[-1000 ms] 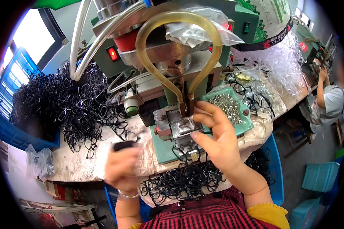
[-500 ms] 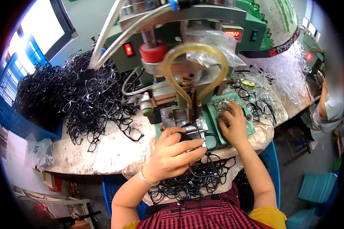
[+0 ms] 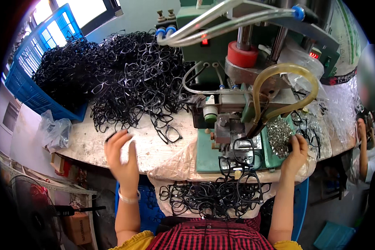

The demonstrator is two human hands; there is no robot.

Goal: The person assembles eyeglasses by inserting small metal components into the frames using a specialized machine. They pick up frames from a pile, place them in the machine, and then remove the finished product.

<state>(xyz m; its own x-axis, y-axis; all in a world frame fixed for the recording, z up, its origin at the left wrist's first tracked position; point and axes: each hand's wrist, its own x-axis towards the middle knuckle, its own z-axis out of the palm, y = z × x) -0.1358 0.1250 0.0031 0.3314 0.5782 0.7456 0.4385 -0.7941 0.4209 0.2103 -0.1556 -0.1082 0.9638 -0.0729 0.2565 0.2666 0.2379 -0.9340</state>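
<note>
My left hand (image 3: 124, 160) is raised over the front of the table, left of the machine. Its fingers are apart, and a small dark bit shows by one fingertip. My right hand (image 3: 295, 156) is at the right rim of a green tray (image 3: 274, 162) of small shiny metal parts (image 3: 279, 136). Its fingertips are pressed together; whatever is between them is too small to make out. Between my hands, black glasses frames (image 3: 243, 155) hang at the metal fixture (image 3: 223, 132) of the green press machine (image 3: 208, 160). More black glasses frames (image 3: 204, 198) lie heaped at my lap.
A big pile of black glasses frames (image 3: 133, 75) spills from a blue crate (image 3: 41, 89) at the left. A plastic bag (image 3: 57, 132) sits at the table's left end. Clear frames (image 3: 337, 108) are heaped at the right, where another person's hand (image 3: 361, 129) shows. A fan (image 3: 31, 208) stands lower left.
My left hand has left the fixture and moved out to the left, its fingers now spread. My right hand has drawn back from inside the tray to its edge. The view has swung left.
</note>
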